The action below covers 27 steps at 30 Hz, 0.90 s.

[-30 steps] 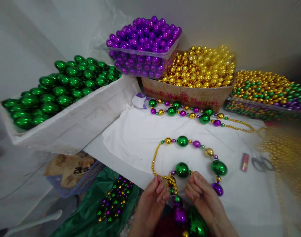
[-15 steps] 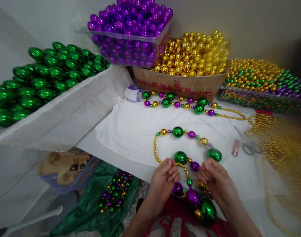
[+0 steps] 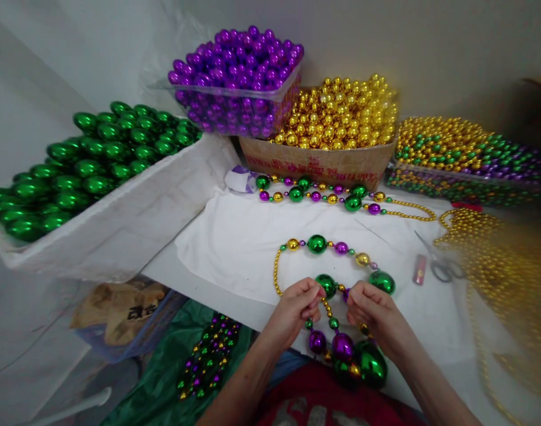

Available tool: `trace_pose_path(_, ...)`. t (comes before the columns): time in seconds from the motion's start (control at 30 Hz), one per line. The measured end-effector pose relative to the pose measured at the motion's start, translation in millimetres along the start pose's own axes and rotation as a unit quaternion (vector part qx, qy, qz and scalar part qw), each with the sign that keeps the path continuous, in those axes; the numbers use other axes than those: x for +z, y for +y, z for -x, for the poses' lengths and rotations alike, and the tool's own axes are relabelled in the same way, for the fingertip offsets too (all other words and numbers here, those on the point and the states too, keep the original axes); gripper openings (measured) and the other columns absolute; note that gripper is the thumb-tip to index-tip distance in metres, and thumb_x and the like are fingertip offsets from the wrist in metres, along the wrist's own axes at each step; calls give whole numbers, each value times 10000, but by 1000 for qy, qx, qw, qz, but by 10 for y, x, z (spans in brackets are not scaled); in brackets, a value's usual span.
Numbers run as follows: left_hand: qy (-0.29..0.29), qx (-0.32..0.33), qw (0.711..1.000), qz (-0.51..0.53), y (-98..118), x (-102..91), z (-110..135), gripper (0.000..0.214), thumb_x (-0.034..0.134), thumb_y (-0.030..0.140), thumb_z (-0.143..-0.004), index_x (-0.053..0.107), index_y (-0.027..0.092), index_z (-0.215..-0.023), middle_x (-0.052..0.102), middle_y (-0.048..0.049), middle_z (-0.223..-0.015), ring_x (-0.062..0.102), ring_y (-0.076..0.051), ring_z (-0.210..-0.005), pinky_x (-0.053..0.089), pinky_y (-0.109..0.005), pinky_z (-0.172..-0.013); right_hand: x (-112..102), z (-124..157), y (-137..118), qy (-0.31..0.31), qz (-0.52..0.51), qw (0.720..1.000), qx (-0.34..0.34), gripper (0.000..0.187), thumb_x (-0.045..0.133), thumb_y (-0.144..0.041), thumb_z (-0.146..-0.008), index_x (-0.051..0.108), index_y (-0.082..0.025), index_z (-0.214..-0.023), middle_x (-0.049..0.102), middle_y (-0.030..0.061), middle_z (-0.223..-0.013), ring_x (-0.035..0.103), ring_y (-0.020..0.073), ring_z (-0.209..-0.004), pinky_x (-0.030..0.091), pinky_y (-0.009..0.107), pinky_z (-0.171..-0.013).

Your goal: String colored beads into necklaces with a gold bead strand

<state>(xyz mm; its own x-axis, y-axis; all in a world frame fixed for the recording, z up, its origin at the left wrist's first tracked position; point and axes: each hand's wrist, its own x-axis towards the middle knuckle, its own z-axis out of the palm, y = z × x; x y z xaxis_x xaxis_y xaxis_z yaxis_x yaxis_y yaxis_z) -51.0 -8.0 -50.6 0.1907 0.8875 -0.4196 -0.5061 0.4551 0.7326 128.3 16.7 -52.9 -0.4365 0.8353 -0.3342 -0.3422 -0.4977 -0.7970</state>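
My left hand (image 3: 297, 307) is closed in a pinch at the bead necklace (image 3: 327, 307), where its small gold beads come down past my fingertips. Just across from it, my right hand (image 3: 377, 315) is also pinched shut beside a purple bead; whatever is between its fingers is too small or hidden to make out. Below both hands hang large purple and green beads (image 3: 372, 364) in front of my red shirt. The rest of the strand curves over the white cloth (image 3: 235, 248), with a big green bead (image 3: 317, 244) at its far side.
A finished-looking necklace (image 3: 295, 194) lies behind. Around the table stand a foam box of green beads (image 3: 132, 219), a tub of purple beads (image 3: 235, 100), a carton of gold beads (image 3: 314, 163) and a mixed-bead tub (image 3: 456, 180). Scissors (image 3: 441, 270), a small red item (image 3: 420, 270) and gold chains (image 3: 509, 284) lie right.
My hands have come slightly closer together, the right one shifting left toward the left one. The hanging beads have swung a little, and the view has tilted slightly upward.
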Motion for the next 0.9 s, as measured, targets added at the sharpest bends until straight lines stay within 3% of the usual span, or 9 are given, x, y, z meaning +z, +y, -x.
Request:
trace_pose_path(0.1, -40, -11, 994, -102, 152, -18, 3, 302, 690, 375, -759, 613, 147, -941, 395, 65, -605, 291, -50, -472, 266, -196, -474, 25, -34, -130, -31, 80, 996, -16, 292, 627, -425, -839, 605, -173, -694, 496, -32, -539, 482, 120, -575, 416, 277, -679)
trace_pose_path(0.17, -36, -15, 990, -139, 199, -22, 4, 294, 688, 370, -752, 606, 150, -929, 410, 58, -625, 295, -52, -483, 212, -191, -453, 24, -54, -208, -29, 95, 995, -31, 297, 615, -432, -843, 606, -174, -696, 599, 12, -667, 562, 161, -720, 416, 295, -748)
trace_pose_path(0.3, -36, -8, 979, -200, 171, -9, -20, 248, 691, 340, -750, 594, 142, -862, 450, 44, -651, 341, -59, -529, 232, -184, -475, 59, -101, -312, -25, 96, 994, -54, 257, 611, -414, -843, 633, -177, -746, 643, 35, -802, 570, 172, -791, 419, 303, -770)
trace_pose_path(0.5, -55, 20, 970, -237, 88, 33, -86, 239, 707, 329, -726, 590, 124, -769, 523, 14, -683, 434, -82, -590, 315, -199, -540, 257, -269, -427, -67, 184, 976, -96, 241, 598, -359, -838, 647, -172, -694, 637, 31, -795, 488, 129, -654, 372, 261, -602)
trace_pose_path(0.63, -25, 2, 967, -254, 90, 20, -101, 271, 587, 398, -819, 586, 132, -767, 515, 26, -594, 318, -51, -455, 194, -198, -435, 242, -321, -434, 81, 236, 961, -119, 217, 585, -373, -809, 671, -185, -874, 644, 49, -930, 471, 131, -644, 369, 268, -578)
trace_pose_path(0.73, -16, 0, 975, -222, 66, -8, -114, 299, 553, 440, -833, 555, 145, -788, 550, 19, -603, 273, -43, -417, 150, -198, -407, 161, -179, -338, 182, 339, 903, -193, 296, 574, -341, -822, 616, -207, -1083, 609, 59, -1054, 500, 141, -689, 409, 291, -643)
trace_pose_path(0.8, -17, 0, 978, -210, 37, -24, -128, 314, 531, 468, -841, 532, 157, -801, 559, 21, -608, 263, -42, -404, 146, -194, -397, 141, -41, -210, 193, 376, 885, -195, 259, 549, -316, -849, 587, -207, -1080, 614, 53, -1014, 495, 131, -634, 414, 284, -614)
trace_pose_path(0.9, -17, 16, 974, -226, -2, -30, -149, 301, 495, 465, -866, 516, 168, -825, 550, 31, -625, 271, -46, -408, 176, -186, -401, 188, 80, 20, 117, 361, 916, -132, 130, 557, -293, -849, 555, -205, -945, 629, 52, -1021, 537, 133, -633, 425, 267, -581)
